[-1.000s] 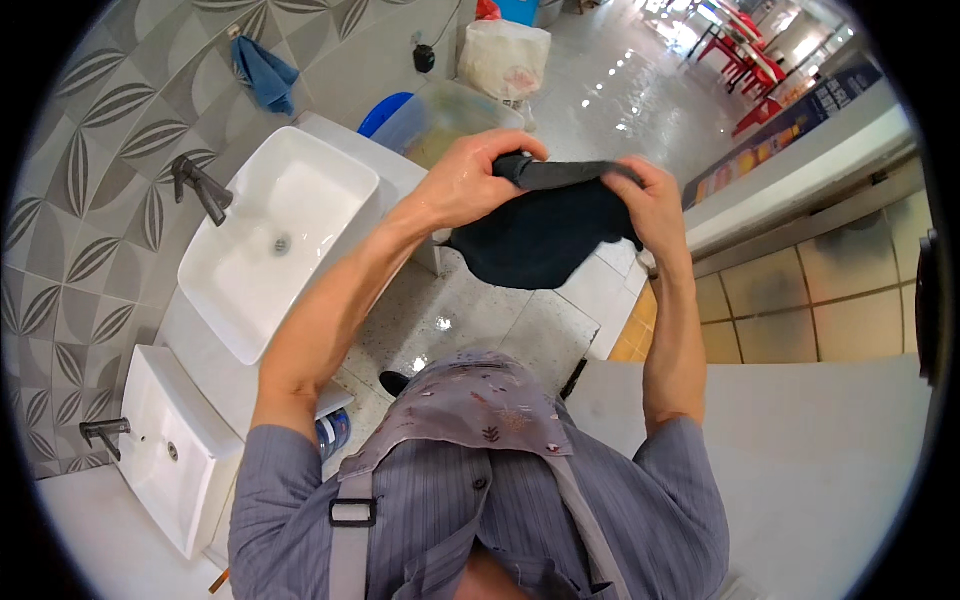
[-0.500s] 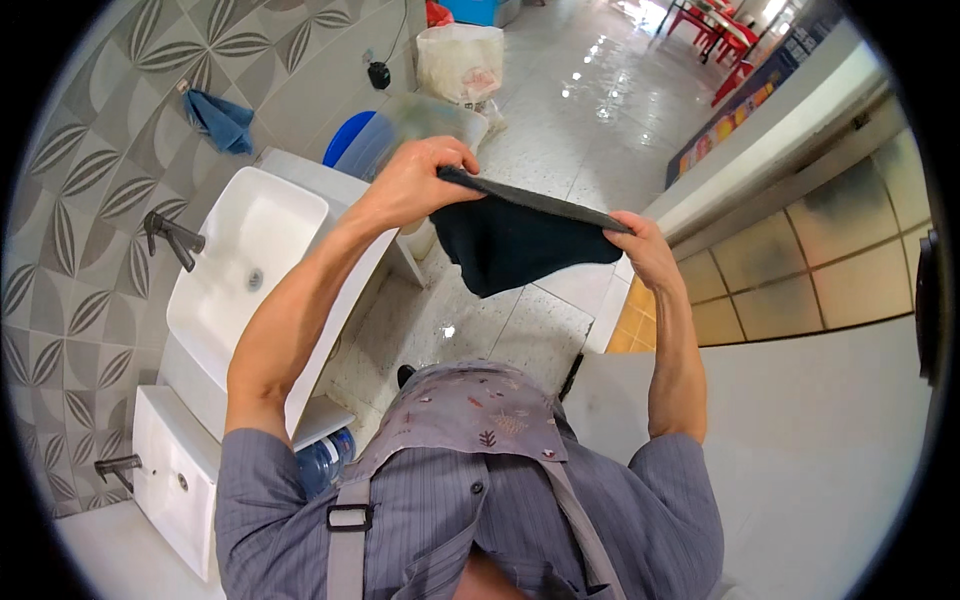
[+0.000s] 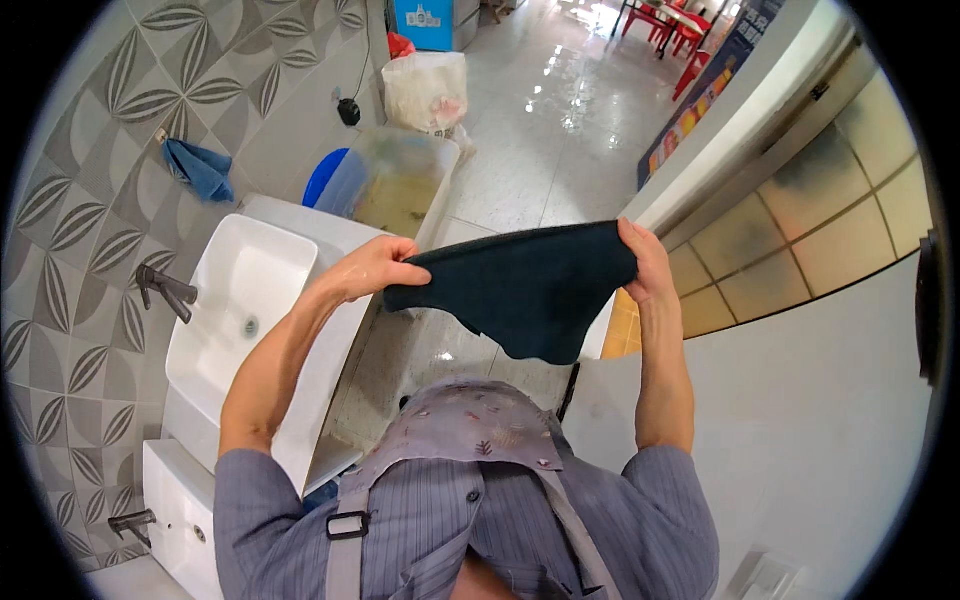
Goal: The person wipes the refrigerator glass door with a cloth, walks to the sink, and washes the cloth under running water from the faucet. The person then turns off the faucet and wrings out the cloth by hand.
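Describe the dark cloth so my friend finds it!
Find the patterned wall, then the upper white sink. Right of it, the left hand and right hand hold the dark cloth between them, near-black, unlike the blue cloth hanging on the wall.

My feed is bright and mostly sharp. Strong light comes from the far edge of the glossy grey tiled floor (image 3: 510, 185), leaving white glints. The limp dark fabric cloth (image 3: 525, 285) shows little texture. Fisheye distortion bends straight lines; black swallows my corners.
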Tool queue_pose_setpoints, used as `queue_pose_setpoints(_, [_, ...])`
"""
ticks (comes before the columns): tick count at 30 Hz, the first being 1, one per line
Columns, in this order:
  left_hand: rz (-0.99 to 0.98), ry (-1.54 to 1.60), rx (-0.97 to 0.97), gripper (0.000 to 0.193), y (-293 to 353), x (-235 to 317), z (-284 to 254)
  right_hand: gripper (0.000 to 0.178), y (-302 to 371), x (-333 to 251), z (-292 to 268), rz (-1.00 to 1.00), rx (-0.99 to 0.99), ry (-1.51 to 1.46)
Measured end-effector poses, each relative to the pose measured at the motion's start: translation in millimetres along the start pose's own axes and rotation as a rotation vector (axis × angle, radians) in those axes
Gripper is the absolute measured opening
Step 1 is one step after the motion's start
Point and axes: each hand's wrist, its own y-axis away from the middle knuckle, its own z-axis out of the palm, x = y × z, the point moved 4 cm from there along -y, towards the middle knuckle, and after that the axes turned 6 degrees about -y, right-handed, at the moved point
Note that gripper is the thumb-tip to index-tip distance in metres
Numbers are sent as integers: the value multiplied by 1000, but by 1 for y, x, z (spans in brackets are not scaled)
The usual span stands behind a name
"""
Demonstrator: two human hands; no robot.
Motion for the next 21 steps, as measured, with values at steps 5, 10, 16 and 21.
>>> queue_pose_setpoints(5, [-187,572,-29,11,-13,-33,23,32,-23,35,-14,180,87,-125])
queue_pose_setpoints(10, [-234,1004,92,12,-26,-14,64,27,-24,92,58,158,190,-27])
queue_pose_setpoints(16, [-219,972,-5,20,-48,-44,86,28,12,147,159,-227,-123,1200])
queue_pose_setpoints(21, [-299,913,44,20,-30,-54,75,30,28,156,179,-216,-397,1225])
